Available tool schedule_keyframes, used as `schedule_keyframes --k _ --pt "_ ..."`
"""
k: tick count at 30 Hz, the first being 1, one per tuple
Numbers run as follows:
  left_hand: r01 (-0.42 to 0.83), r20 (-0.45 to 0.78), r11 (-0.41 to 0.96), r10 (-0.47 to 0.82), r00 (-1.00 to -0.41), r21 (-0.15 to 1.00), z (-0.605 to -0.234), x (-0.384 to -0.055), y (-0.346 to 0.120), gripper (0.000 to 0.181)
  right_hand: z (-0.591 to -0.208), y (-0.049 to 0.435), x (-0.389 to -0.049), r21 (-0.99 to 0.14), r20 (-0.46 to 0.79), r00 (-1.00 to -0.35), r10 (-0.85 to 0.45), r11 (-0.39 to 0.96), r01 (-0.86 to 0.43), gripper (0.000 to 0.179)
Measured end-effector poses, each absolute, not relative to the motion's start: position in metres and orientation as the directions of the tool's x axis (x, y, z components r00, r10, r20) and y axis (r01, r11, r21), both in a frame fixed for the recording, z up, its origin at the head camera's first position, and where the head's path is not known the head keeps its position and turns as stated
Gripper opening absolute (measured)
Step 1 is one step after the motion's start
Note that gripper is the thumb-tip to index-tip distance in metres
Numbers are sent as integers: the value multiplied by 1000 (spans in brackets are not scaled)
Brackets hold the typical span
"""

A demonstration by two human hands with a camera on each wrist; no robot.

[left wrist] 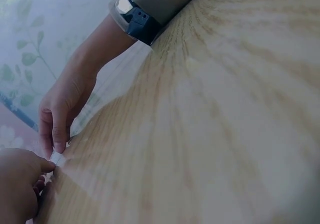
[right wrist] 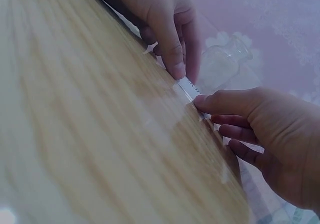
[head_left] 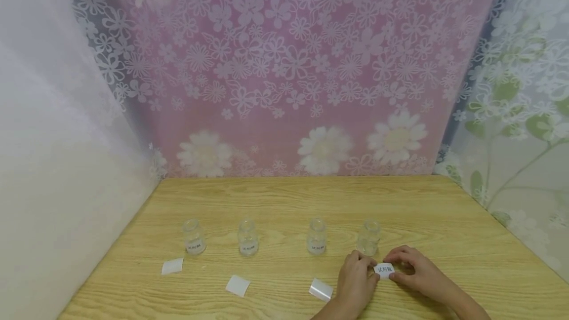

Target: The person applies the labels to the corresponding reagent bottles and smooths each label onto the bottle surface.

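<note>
A small white label with dark handwritten characters is stretched between my two hands, just above the table. My left hand pinches its left end, and my right hand pinches its right end between thumb and forefinger. Right behind the label stands a clear glass bottle with no label showing on it; the same bottle appears past the fingers in the right wrist view. Seen from the left wrist, the label is a small pale patch between the fingertips.
Three more glass bottles stand in a row to the left: one, another and a third, each with a written label low on its front. Three white paper pieces lie nearer me: by the left hand, others further left.
</note>
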State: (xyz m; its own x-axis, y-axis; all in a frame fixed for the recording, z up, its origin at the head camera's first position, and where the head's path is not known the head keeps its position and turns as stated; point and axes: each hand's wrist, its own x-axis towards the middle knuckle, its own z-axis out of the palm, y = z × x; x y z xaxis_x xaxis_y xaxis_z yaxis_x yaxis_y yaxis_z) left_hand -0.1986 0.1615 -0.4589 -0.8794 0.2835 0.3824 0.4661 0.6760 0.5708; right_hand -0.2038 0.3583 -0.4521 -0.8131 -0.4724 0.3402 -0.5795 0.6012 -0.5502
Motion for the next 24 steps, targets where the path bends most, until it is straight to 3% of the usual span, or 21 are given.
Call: schedule_keyframes --k 4,8,16,24 --pt "446 364 646 268 -892 619 -460 -199 161 19 -451 356 -203 -593 307 -843 -442 603 -533 21" --pt "378 304 540 224 -926 752 -460 -200 162 18 -448 354 -202 -696 251 -870 -424 546 -467 21" --pt "265 222 281 176 -959 922 -458 -203 163 12 -449 354 -202 -730 377 -809 -451 393 -559 19" --pt "173 150 135 165 -975 976 -452 -203 162 9 -449 355 -204 -768 381 -806 -453 330 -548 21"
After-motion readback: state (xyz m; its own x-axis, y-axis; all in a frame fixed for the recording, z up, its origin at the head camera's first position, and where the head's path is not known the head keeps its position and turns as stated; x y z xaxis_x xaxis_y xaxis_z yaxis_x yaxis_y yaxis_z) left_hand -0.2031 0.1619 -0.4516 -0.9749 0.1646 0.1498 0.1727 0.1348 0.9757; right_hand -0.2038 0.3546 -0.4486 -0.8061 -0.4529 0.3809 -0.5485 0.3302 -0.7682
